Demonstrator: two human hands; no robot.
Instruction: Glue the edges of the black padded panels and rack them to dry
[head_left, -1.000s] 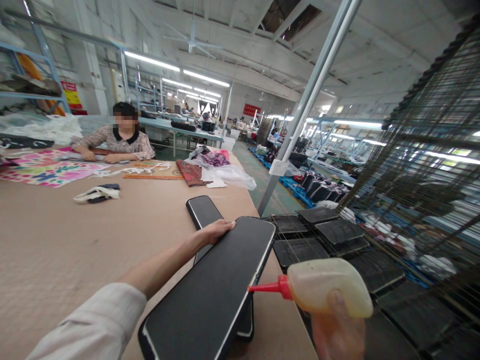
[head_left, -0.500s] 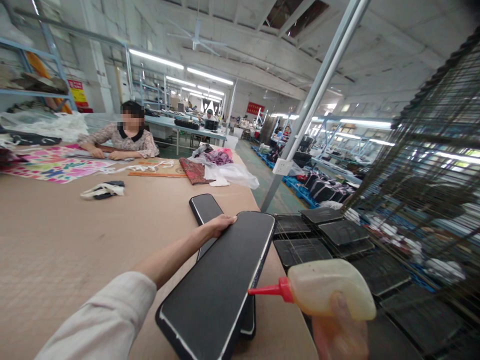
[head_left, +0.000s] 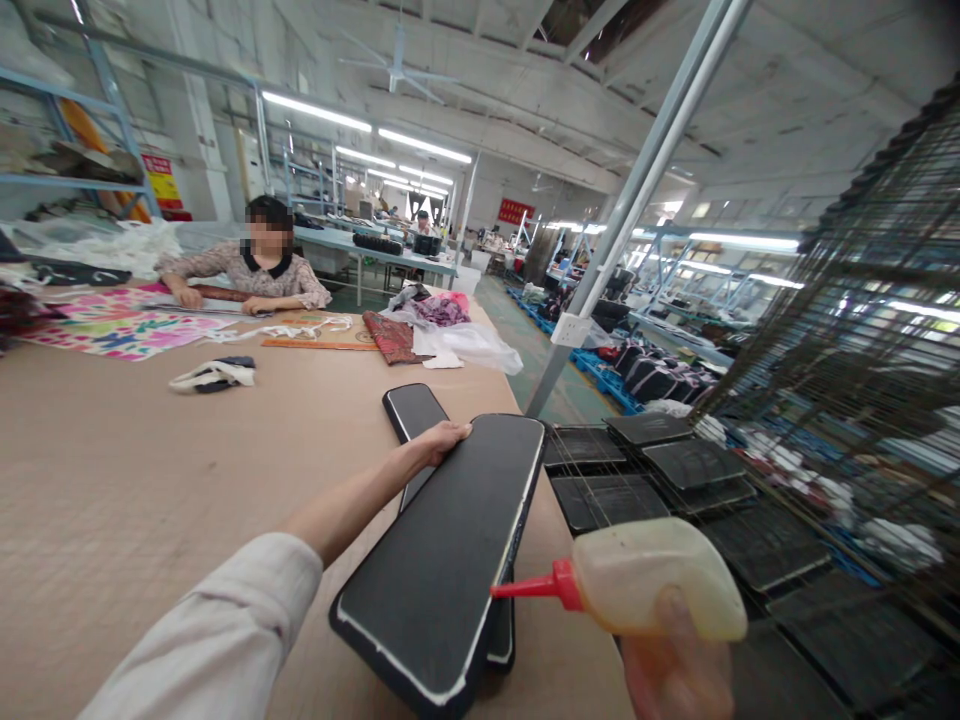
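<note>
"How is that panel lying for you?"

"The upper round-cornered black panel [head_left: 442, 550] is slanting away from me, its long axis running from near left to far right. My left hand [head_left: 442, 442] is the closer one, actually touching it."

"Touching it where?"

"I'm gripping the far part of its left edge. My thumb is showing at the rim, but my fingers are hiding from view. From that hand, the panel is lying nearer to me and to the right."

"And underneath?"

"A lower black panel [head_left: 412, 407] is crossing it over the worktable [head_left: 187, 540], poking out at far left and near right. I can't tell whether the two are touching."

"What's on the right?"

"The red nozzle [head_left: 536, 585] is pointing left, its tip sitting at the upper panel's right edge. I'm closing my right hand around the squeeze bottle [head_left: 652, 575], thumb on its side; that hand [head_left: 679, 655] isn't touching the panel, which is lying to its left."
</note>
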